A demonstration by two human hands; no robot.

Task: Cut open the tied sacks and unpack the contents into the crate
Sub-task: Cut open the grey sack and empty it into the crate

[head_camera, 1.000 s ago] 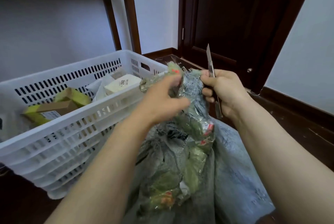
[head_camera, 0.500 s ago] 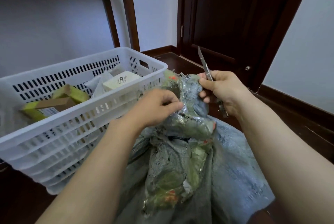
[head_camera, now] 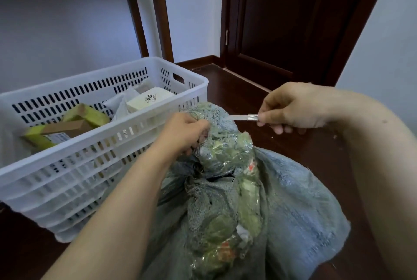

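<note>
Steel knife (head_camera: 243,117), gripped by right hand (head_camera: 291,108), now points level; left hand (head_camera: 182,133) clutches sack (head_camera: 293,200)

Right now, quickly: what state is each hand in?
Left hand: closed, gripping the sack neck.
Right hand: closed, holding the knife, blade toward the sack.

A dark door (head_camera: 282,20) stands beside wooden shelf legs (head_camera: 161,20).

The sack (head_camera: 293,194) runs past the bottom edge; fingers (head_camera: 196,124) of the left hand (head_camera: 182,131) sink into its neck; the right hand (head_camera: 291,108) covers the knife (head_camera: 244,117) handle
</note>
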